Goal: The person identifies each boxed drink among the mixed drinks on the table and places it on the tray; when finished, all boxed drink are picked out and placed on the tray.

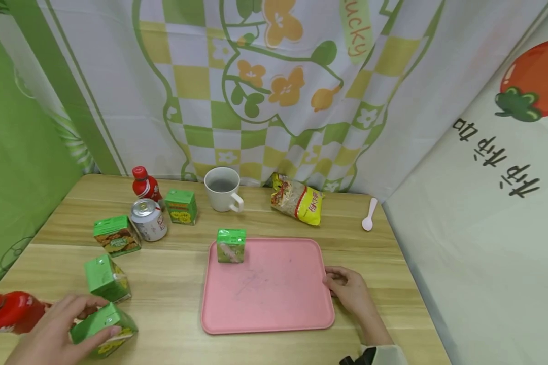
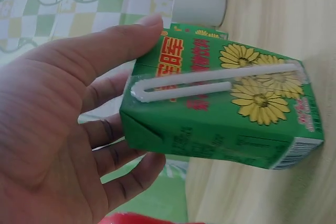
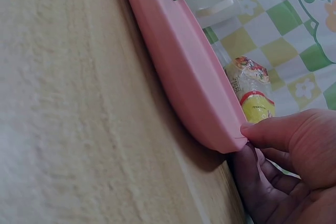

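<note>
My left hand (image 1: 59, 332) grips a green drink carton (image 1: 102, 329) near the front left of the table, thumb on one side and fingers on the other. In the left wrist view that carton shows yellow flowers and a bent white straw (image 2: 184, 82) in clear wrap along its side. At the right edge of a pink tray (image 1: 278, 289), my right hand (image 1: 351, 291) pinches the rim between thumb and fingers. Another small green drink carton (image 1: 231, 246) stands upright in the tray's back left corner.
Left of the tray are more green cartons (image 1: 107, 278), a silver can (image 1: 149, 219) and red bottles (image 1: 15, 312), one beside my left hand. Along the back are a white mug (image 1: 222, 189), a yellow-ended food bag (image 1: 297, 199) and a pale pink spoon (image 1: 369, 215). Curtains border the table.
</note>
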{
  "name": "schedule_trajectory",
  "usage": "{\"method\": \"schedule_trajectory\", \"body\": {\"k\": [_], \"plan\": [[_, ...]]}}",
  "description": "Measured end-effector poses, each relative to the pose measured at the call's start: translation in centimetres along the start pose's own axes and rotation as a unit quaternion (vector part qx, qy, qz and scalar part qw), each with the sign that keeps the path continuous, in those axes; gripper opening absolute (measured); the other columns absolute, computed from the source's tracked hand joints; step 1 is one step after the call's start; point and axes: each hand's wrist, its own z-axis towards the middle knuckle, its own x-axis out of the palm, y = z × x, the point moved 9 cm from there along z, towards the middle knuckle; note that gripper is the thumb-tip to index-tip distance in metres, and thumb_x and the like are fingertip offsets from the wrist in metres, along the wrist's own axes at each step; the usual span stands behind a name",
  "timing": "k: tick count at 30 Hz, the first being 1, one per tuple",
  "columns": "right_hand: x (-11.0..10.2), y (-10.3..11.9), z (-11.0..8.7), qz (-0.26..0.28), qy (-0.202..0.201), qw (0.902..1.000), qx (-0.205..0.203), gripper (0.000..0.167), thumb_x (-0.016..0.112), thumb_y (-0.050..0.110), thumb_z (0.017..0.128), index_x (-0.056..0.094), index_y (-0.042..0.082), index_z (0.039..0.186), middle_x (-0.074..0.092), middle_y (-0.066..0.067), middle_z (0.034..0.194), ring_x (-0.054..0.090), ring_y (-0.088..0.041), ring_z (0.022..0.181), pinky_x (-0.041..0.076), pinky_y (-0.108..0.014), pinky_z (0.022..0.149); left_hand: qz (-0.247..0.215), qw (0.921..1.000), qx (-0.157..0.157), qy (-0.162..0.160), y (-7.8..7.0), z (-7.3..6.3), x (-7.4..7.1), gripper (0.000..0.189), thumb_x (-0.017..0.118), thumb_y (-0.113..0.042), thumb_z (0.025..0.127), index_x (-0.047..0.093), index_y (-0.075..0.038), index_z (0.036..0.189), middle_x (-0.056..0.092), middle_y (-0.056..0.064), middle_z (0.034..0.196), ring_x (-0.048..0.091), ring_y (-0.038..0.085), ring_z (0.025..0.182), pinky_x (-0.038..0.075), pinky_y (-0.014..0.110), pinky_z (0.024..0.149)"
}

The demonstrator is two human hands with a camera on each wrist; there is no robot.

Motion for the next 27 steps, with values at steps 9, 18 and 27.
{"method": "schedule_trajectory", "body": {"k": [9,18,27], "plan": [[-0.1,-0.2,0.1,-0.010,-0.007,0.9999,0.005,0.030,0.071,0.001,0.094,0.068,-0.006,0.122,0.068,-0.014,0.102,0.069,-0.023,0.090,0.059,-0.030,0.070,-0.011,0.9989,-0.041,-0.022,1.5,-1.0,0.6,0.080,0.083,-0.062,0.074,0.067,-0.002,0.123,0.067,0.013,0.108,0.060,0.025,0.086,0.048,0.025,0.059],[0.2,0.0,-0.1,-0.006,-0.006,1.0000,0.003,0.030,0.072,0.003,0.094,0.068,-0.006,0.122,0.068,-0.014,0.102,0.069,-0.025,0.090,0.059,-0.031,0.070,-0.005,0.9892,-0.013,-0.146,-0.1,-2.1,0.0,0.054,0.095,-0.040,0.069,0.074,-0.006,0.105,0.065,0.004,0.095,0.052,0.008,0.073,0.046,0.020,0.054],[-0.1,-0.2,-0.1,-0.015,-0.008,0.9998,0.003,0.032,0.072,0.006,0.094,0.067,-0.006,0.123,0.068,-0.013,0.103,0.068,-0.024,0.090,0.059,-0.032,0.069,-0.013,0.9819,0.067,-0.177,-4.0,-1.1,-1.1,0.050,0.098,-0.035,0.062,0.075,-0.014,0.101,0.064,-0.002,0.099,0.059,0.011,0.079,0.045,0.014,0.062]]}}
